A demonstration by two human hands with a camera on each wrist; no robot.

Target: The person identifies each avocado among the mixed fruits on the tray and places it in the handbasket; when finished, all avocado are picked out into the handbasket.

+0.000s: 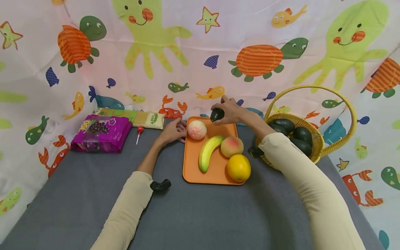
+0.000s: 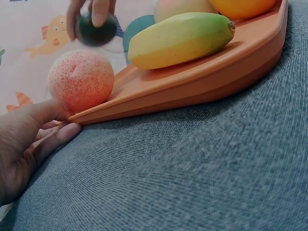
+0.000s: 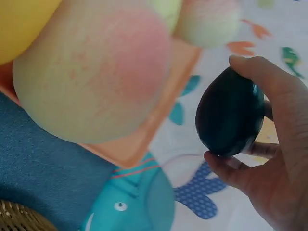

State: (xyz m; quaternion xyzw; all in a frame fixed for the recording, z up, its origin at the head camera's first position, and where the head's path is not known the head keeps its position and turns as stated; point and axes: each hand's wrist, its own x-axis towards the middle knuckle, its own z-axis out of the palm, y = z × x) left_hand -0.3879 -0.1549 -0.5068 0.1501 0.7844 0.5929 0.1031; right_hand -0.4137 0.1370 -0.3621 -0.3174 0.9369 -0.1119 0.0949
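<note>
My right hand (image 1: 230, 111) holds a dark green avocado (image 1: 217, 115) above the far part of an orange tray (image 1: 195, 177). In the right wrist view, the avocado (image 3: 230, 113) is pinched between thumb and fingers. My left hand (image 1: 173, 131) is at the tray's far left edge, and the left wrist view shows its thumb and fingers pinching the rim (image 2: 96, 115) beside a speckled pink peach (image 2: 81, 79). On the tray lie that peach (image 1: 197, 130), a yellow-green banana (image 1: 208, 152), a blushed peach (image 1: 232, 147) and an orange-yellow round fruit (image 1: 239, 168).
A yellow wicker basket (image 1: 318, 142) with a tall handle stands at the right, holding several avocados (image 1: 302, 136). At the back left lie a purple grape-print package (image 1: 101, 133), a long green-and-yellow packet (image 1: 147, 118) and a red lollipop (image 1: 140, 130). A sea-animal curtain (image 1: 193, 45) hangs behind.
</note>
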